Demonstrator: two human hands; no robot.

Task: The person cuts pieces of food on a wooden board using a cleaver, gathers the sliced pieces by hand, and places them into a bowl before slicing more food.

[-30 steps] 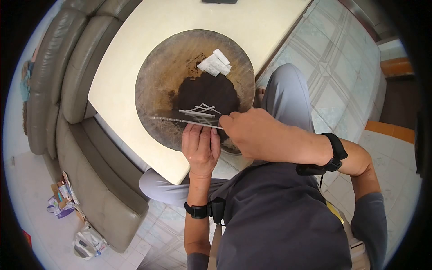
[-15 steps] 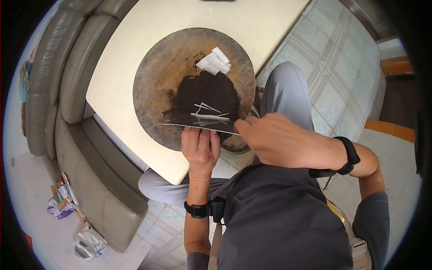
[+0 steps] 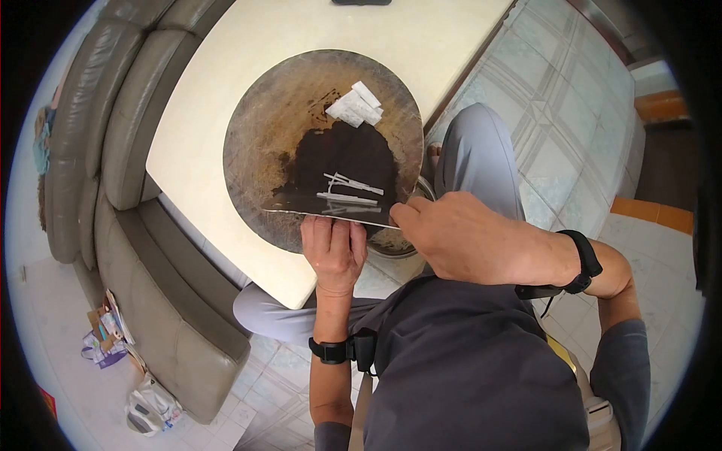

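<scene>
My right hand (image 3: 451, 233) grips a cleaver (image 3: 301, 204) at its right end. Its wide, shiny blade reaches left across the round wooden chopping board (image 3: 252, 143) and mirrors the pieces beside it. Behind the blade, my left hand (image 3: 333, 255) has its fingers bent and close together, fingertips against or just beside the cleaver; whatever they press on is hidden. Thin white strips (image 3: 353, 183) lie on the dark wet patch (image 3: 342, 150) just beyond the blade. Farther back on the board rest several flat white slices (image 3: 356, 105), partly overlapping.
The board stands on a cream table (image 3: 192, 150). A metal bowl (image 3: 398, 248) is partly hidden below the board's right edge, by my knee (image 3: 477, 143). A grey leather sofa (image 3: 158, 278) lines the left side. A dark object (image 3: 362, 1) sits at the table's far edge.
The strips beyond the blade lie closer together and slightly differently. The blade has tilted a little. Both hands stay nearly in place, and the view has shifted slightly.
</scene>
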